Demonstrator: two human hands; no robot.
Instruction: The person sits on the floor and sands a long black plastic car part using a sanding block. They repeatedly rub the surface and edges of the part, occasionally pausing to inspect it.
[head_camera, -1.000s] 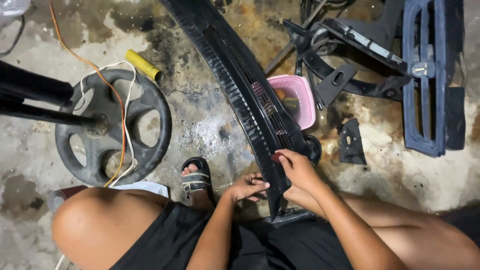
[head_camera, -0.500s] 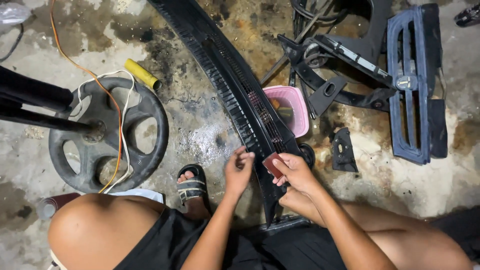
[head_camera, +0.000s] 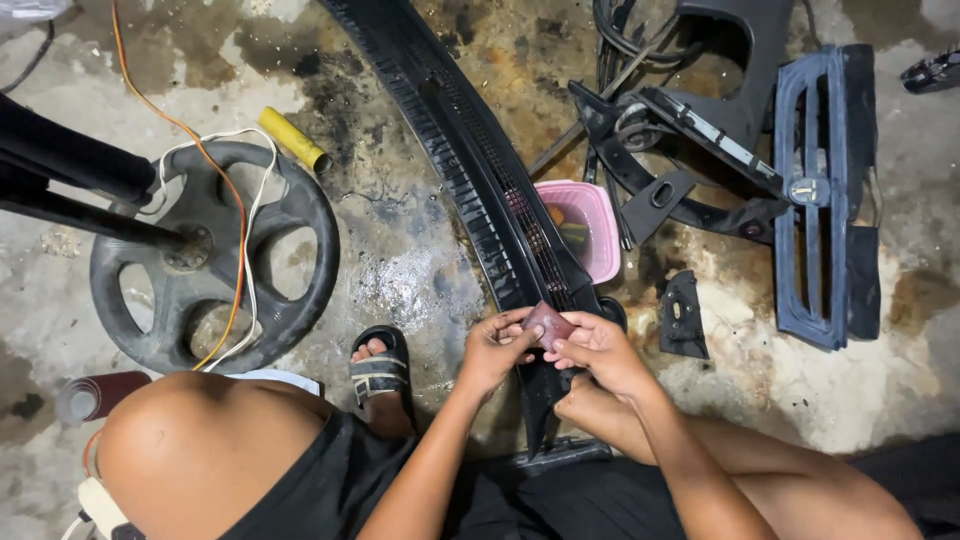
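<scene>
Stained concrete floor (head_camera: 420, 270), car parts strewn. Small reddish-brown abrasive sheet (head_camera: 548, 322) pinched between fingers of left hand (head_camera: 495, 350) and right hand (head_camera: 598, 352), over long black cowl grille panel (head_camera: 480, 170). Sheet judged light, floppy; best held by edges.

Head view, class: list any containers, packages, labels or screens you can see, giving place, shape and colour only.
Pink tub: on the floor right of the long black trim panel; rectangular, open.
Dark red spray can: lying at the left edge beside the knee; cylindrical, pale cap.
Yellow tube: on the floor above the black wheel-shaped base; cylindrical.
No screens or signs in view.
</scene>
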